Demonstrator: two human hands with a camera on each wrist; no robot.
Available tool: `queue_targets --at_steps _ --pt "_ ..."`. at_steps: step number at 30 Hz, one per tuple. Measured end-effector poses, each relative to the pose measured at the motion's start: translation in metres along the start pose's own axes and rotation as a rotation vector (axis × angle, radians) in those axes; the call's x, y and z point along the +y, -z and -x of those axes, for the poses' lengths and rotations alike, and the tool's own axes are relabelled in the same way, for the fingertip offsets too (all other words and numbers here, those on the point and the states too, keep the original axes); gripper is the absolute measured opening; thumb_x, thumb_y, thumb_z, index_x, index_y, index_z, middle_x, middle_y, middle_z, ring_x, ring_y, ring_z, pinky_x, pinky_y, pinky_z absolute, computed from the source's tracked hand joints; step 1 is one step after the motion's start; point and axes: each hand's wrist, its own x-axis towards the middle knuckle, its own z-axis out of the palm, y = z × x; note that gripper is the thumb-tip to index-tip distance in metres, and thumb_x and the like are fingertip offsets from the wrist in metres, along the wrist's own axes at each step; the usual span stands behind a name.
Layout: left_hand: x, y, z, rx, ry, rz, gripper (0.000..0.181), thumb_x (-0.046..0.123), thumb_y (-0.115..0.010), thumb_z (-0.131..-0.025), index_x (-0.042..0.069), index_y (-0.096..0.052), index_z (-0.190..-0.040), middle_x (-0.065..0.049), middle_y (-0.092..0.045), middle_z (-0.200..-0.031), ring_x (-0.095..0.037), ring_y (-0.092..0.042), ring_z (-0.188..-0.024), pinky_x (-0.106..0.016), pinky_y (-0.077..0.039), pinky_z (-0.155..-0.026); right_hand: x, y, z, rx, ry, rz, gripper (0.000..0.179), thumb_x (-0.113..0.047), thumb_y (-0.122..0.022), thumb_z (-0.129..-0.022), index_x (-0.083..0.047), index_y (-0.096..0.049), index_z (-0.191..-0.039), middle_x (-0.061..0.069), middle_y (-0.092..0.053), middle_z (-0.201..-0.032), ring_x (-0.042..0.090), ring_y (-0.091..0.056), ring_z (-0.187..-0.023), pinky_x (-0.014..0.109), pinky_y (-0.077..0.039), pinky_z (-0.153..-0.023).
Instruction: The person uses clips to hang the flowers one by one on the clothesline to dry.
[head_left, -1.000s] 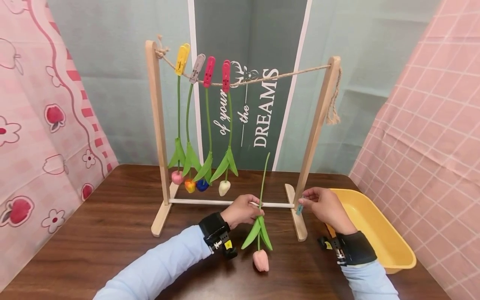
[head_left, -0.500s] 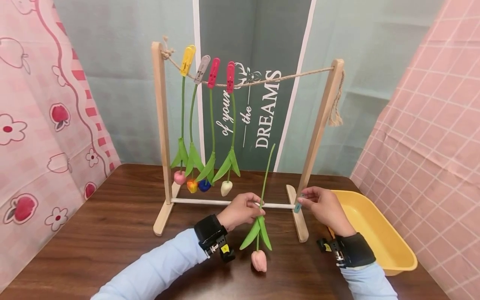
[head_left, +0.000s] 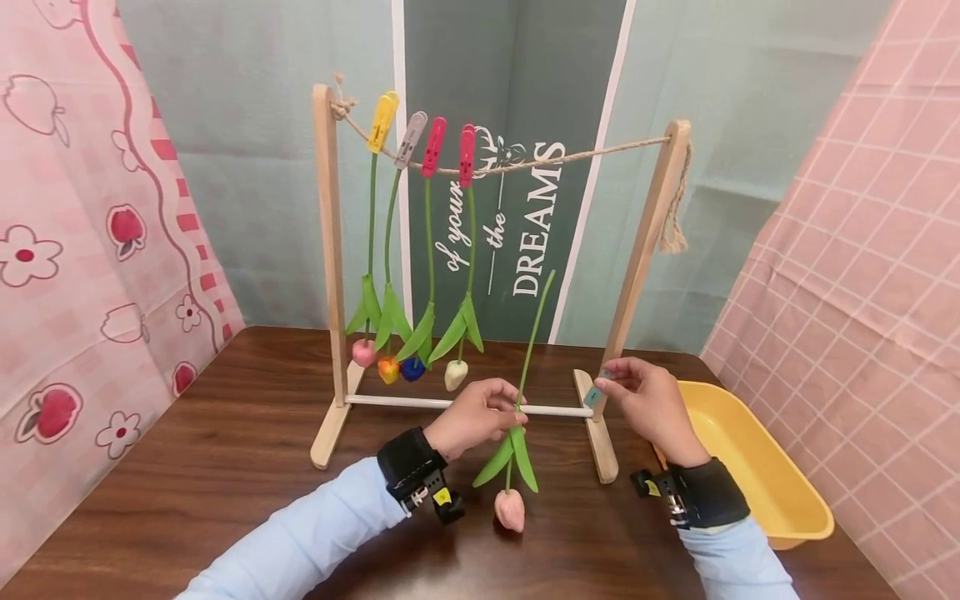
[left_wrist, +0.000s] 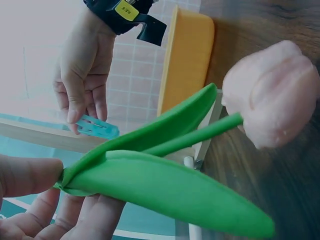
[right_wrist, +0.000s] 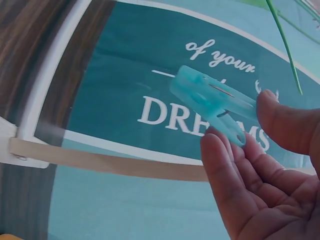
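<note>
My left hand (head_left: 476, 417) pinches the stem of a pink artificial tulip (head_left: 510, 510) just above its green leaves, so the blossom hangs down and the bare stem points up. In the left wrist view, thumb and fingers meet where the leaves (left_wrist: 165, 180) join the stem. Off to the right, my right hand (head_left: 651, 408) holds a teal clothespin (right_wrist: 210, 97) between thumb and fingers, beside the frame's right post. More tulips hang blossom-down from the rope (head_left: 577, 156), each under a clothespin: yellow (head_left: 383, 122), grey (head_left: 411, 140) and two red, such as this red clothespin (head_left: 467, 155).
The wooden frame has a left post (head_left: 327, 242), a right post (head_left: 647, 258) and a white bottom bar (head_left: 405, 402) between its feet. At the right, a yellow tray (head_left: 780, 467) stands behind the right wrist on the brown table (head_left: 225, 467). Patterned cloths surround the table.
The tulip in my left hand has tilted, its stem tip rising to the right and its blossom shifting left. My right hand has lifted slightly and turned the clothespin. The head view shifted a little.
</note>
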Motion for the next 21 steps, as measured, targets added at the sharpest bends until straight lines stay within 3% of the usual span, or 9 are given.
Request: queue_targets --at_steps 6,16,21 --pt "0.008 0.004 0.004 0.011 -0.026 -0.02 0.016 0.0 -0.066 -0.09 -0.002 -0.061 -0.105 -0.021 -0.067 -0.094 -0.014 -0.065 -0.076 -0.026 -0.05 -0.063 -0.013 0.006 -0.005 0.073 0.063 -0.019 0.024 -0.014 -0.073 -0.089 0.004 -0.068 -0.105 0.014 -0.068 -0.09 0.024 -0.064 -0.079 0.015 -0.049 -0.065" --pt "0.021 0.007 0.003 0.021 -0.095 -0.028 0.015 0.0 -0.064 -0.092 -0.001 -0.06 -0.106 -0.02 -0.067 -0.099 -0.015 -0.065 -0.082 -0.027 -0.05 -0.065 -0.039 0.02 -0.013 0.171 0.143 -0.028 0.024 -0.009 -0.074 -0.087 0.005 -0.068 -0.106 0.014 -0.068 -0.09 0.022 -0.063 -0.078 0.005 -0.044 -0.068" --pt "0.027 0.007 0.001 0.026 -0.136 -0.008 0.014 -0.003 -0.063 -0.091 -0.003 -0.06 -0.105 -0.013 -0.069 -0.093 -0.024 -0.068 -0.09 -0.029 -0.056 -0.071 -0.05 0.028 -0.017 0.201 0.183 -0.01 0.023 -0.009 -0.073 -0.088 0.004 -0.068 -0.106 0.013 -0.069 -0.089 0.017 -0.061 -0.077 0.005 -0.044 -0.069"
